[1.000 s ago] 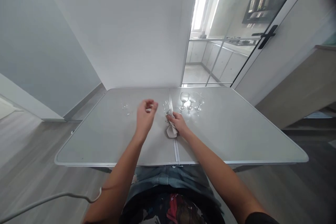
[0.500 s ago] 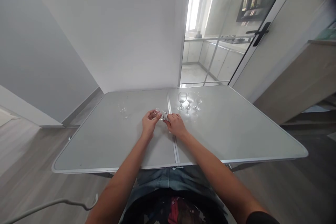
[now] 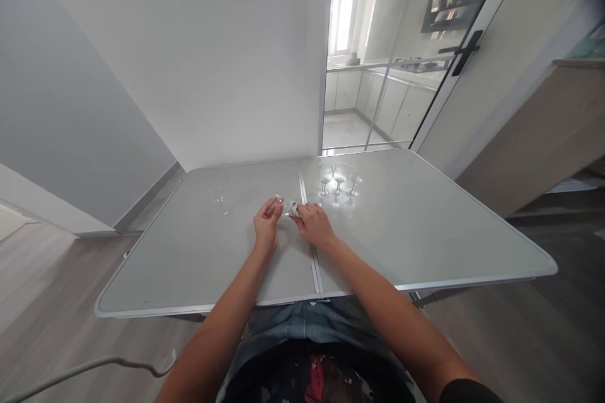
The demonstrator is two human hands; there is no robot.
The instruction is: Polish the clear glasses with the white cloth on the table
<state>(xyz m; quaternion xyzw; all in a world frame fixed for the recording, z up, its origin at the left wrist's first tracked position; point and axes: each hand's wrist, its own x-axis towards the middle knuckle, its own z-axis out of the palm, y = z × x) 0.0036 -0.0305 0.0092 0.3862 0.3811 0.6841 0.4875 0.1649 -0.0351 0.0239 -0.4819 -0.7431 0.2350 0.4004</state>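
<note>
Over the middle of the table, my left hand [image 3: 266,225] is closed around a small clear glass [image 3: 286,204] tilted on its side. The glass's exact shape is hard to make out. At its right end, a pale grey-white cloth [image 3: 293,208] is bunched in the fingers of my right hand [image 3: 314,225] and touches the glass. Behind my right hand stand three clear stemmed glasses in a row: a left one [image 3: 324,179], a middle one [image 3: 340,177] and a smaller right one [image 3: 354,184].
The grey folding table [image 3: 425,227] has a metal seam down its middle. On its left half is a faint transparent object [image 3: 218,199], too unclear to name. A white wall [image 3: 236,75] and a glass door [image 3: 363,113] stand behind. A pale cable [image 3: 94,364] shows at lower left.
The glass and cloth have turned slightly in my hands, with small finger movements. My view has shifted a little; the three standing glasses keep their places.
</note>
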